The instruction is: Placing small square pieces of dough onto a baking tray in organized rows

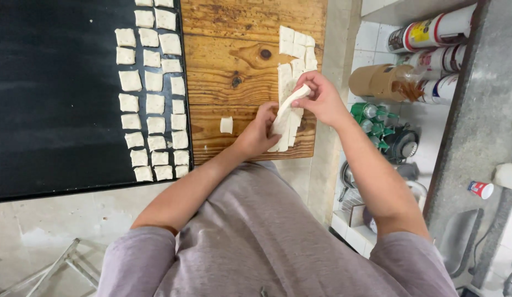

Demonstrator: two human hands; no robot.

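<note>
two hands (291, 115) pinching one pale, floppy dough strip (286, 110) above the wooden board (234, 71)

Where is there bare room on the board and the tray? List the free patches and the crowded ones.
Free: the dark tray left of its dough squares, and the wooden board between the tray's edge and the cut dough, apart from one lone piece. Crowded: the board's right side, where the left hand and right hand hold a dough strip.

Left hand (259, 132), right hand (321, 98): fingers pinched.
</note>
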